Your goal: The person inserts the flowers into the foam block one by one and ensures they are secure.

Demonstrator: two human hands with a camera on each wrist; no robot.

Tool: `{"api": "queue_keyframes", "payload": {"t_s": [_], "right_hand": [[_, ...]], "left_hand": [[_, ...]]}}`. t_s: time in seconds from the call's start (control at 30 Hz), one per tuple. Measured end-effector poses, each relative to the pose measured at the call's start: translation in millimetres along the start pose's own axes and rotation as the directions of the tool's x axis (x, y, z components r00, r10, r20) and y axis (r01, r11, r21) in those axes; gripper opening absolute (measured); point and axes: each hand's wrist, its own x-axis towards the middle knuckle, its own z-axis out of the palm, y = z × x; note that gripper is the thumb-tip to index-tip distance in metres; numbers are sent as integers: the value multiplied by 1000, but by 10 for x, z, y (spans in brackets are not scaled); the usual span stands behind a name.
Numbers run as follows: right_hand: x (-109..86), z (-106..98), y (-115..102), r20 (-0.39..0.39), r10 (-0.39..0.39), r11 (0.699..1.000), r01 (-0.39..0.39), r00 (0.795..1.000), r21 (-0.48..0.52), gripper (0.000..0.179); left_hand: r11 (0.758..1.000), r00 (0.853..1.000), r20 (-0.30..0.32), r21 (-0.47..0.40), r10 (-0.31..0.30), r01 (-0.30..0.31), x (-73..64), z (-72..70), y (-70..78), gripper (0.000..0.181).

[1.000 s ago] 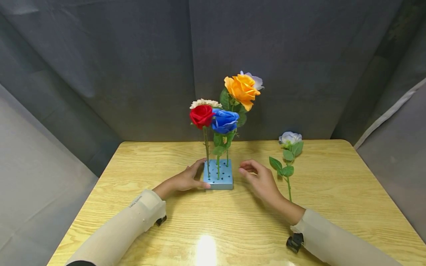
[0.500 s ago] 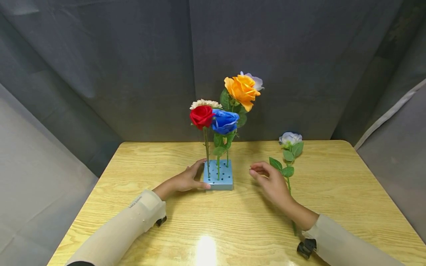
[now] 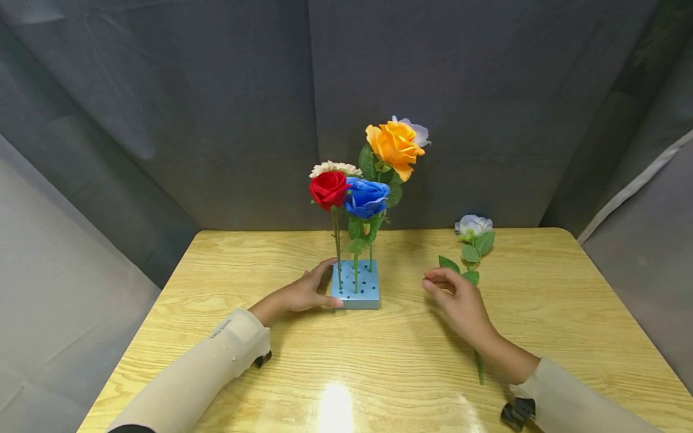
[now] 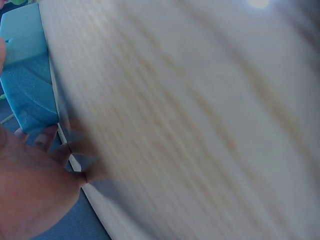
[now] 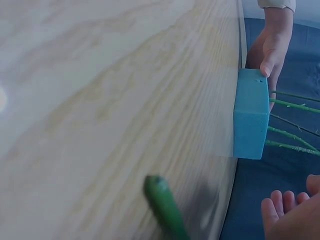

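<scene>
My left hand (image 3: pixel 304 293) grips the left side of a light blue flower block (image 3: pixel 370 296) dotted with holes, thumb at the front and fingers at the back. Stems stand upright in it, bearing a red rose (image 3: pixel 329 189), a blue rose (image 3: pixel 368 198), an orange rose (image 3: pixel 396 148), a cream flower (image 3: pixel 334 169) and, behind the orange one, a pale flower (image 3: pixel 420 133). To the block's right, my right hand (image 3: pixel 460 305) hangs over the table with loosely bent fingers, holding nothing. It partly covers a pale bluish-white flower (image 3: pixel 474 225) lying there; its green stem end (image 5: pixel 164 202) shows in the right wrist view.
A light wooden table (image 3: pixel 260 252) carries everything, its back edge close to a dark grey curtain (image 3: pixel 233 120). Paler cloth (image 3: pixel 59 288) hangs on the left side.
My right hand has moved away from the block to the right, over the lying flower's stem. The left hand and the block have stayed put.
</scene>
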Motion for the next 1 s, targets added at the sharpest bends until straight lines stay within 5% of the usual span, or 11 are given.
{"api": "queue_keyframes", "payload": {"t_s": [1.0], "right_hand": [[-305, -380, 222, -24, 85, 986, -87, 996, -140, 37]], "left_hand": [[1000, 1000, 16, -25, -15, 16, -16, -6, 18, 111]]}}
